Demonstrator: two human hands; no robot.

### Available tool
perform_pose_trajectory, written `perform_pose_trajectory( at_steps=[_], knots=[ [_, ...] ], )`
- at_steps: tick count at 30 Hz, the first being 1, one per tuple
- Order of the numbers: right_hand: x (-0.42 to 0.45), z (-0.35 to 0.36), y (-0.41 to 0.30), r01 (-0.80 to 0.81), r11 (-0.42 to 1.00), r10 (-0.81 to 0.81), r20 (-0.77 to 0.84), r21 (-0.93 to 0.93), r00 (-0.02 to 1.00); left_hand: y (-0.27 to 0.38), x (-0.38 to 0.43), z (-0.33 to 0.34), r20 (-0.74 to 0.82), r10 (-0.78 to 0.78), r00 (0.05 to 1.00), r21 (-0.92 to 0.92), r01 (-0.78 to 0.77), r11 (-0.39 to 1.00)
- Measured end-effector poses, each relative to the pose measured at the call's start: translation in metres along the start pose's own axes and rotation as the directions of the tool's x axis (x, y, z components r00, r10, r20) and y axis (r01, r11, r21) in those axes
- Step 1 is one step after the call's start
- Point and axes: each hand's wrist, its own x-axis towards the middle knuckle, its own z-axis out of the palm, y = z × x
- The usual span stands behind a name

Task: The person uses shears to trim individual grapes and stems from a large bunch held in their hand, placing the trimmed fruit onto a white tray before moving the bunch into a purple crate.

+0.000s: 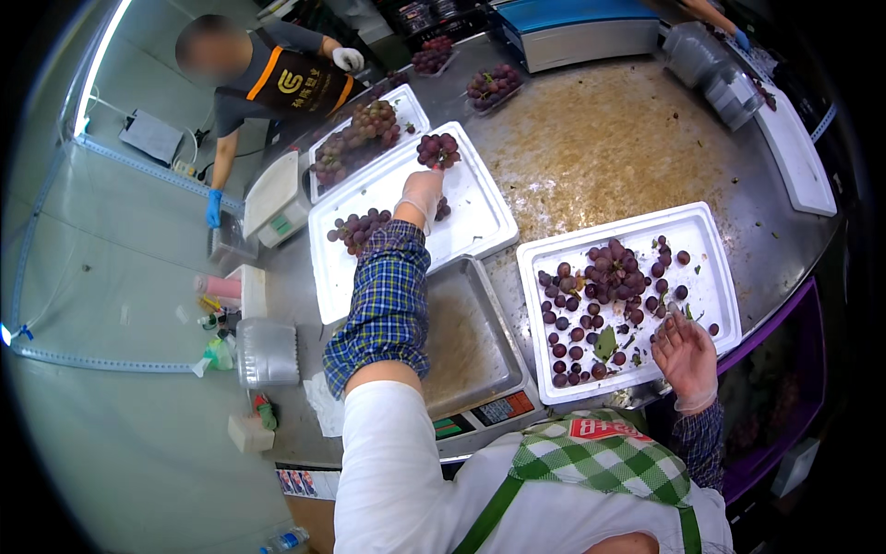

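Note:
My left hand [423, 190], in a clear glove, reaches over a white foam tray [318, 291]. Something red shows at its fingers, against the stem side of a bunch of grapes [437, 149]; whether it grips the bunch or a tool is hidden. Another bunch of grapes [356, 228] lies in that tray beside my sleeve, and a few grapes show behind my wrist. My right hand [685, 356], also gloved, is palm up with curled fingers over the near right corner of a second foam tray [529, 311]. This tray holds a dark grape bunch [615, 270], many loose grapes and a green leaf [605, 344].
A weighing scale with a metal pan [464, 332] stands between the trays. A co-worker stands at the far left near a foam tray [412, 104] of grapes and another scale [277, 197]. Clear plastic boxes [268, 352] stand left. A purple crate [817, 360] is at the right.

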Motion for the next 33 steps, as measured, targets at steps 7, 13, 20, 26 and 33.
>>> perform_pose_trajectory(
  at_steps=[7, 13, 20, 26, 33],
  knots=[
    [-0.003, -0.01, -0.001, 0.032, 0.998, -0.029, -0.062, 0.047, 0.998, -0.004, 0.03, -0.001, 0.015, -0.118, 0.993, -0.232, 0.118, 0.966],
    [0.0, -0.01, -0.002, 0.03, 0.997, -0.028, -0.033, 0.072, 0.999, -0.011, 0.037, -0.015, 0.147, -0.11, 0.983, -0.118, 0.128, 0.985],
    [0.004, 0.001, 0.002, 0.01, 0.997, -0.008, -0.027, 0.072, 1.0, 0.001, 0.03, -0.039, 0.211, -0.172, 0.962, 0.088, 0.157, 0.984],
    [0.007, 0.001, 0.005, -0.015, 0.996, 0.018, -0.041, 0.088, 0.999, 0.03, -0.014, -0.051, 0.079, -0.066, 0.995, 0.558, 0.011, 0.83],
    [0.017, -0.006, 0.005, -0.028, 0.996, 0.031, -0.033, 0.081, 0.999, 0.007, -0.144, 0.01, 0.403, 0.425, 0.811, 0.462, -0.581, 0.67]
  ],
)
